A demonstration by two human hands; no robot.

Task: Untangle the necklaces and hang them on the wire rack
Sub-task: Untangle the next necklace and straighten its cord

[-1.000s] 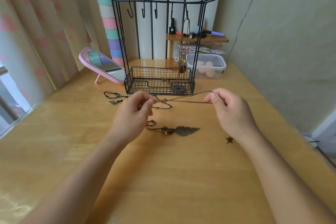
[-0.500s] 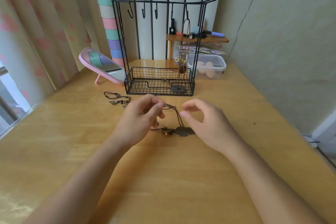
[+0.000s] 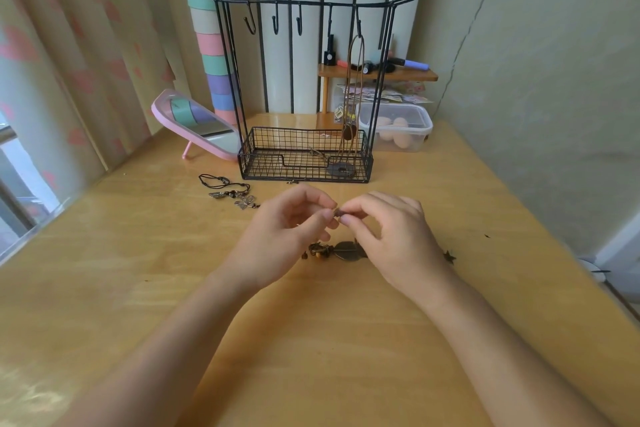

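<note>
Both forearms reach in from 6 o'clock over the wooden bench. At mid-frame the left hand and right hand meet fingertip to fingertip. Each has thumb and forefinger curled, pinching the same short dark piece of brown cord just above the bench, with the other fingers loosely bent.

At 6 o'clock from that pinch, a feather pendant lies flat on the bench, with a small cluster of beads touching its 9 o'clock end. The right hand covers its 3 o'clock end, and how the cord runs down to it is hidden. A small star charm lies on the bench at 3 o'clock of the right hand, just beside the wrist.

At 10 o'clock from the left hand, apart from it, a black-cord necklace lies loose with metal charms.

At 12 o'clock from the hands stands the wire rack, with a basket at its foot and five hooks on its top bar. One hung necklace drops from the hook furthest toward 3 o'clock, its disc pendant resting in the basket.

Behind, a pink mirror leans at the rack's 9 o'clock. A lidded plastic box sits at its 3 o'clock, below a small wooden shelf.
</note>
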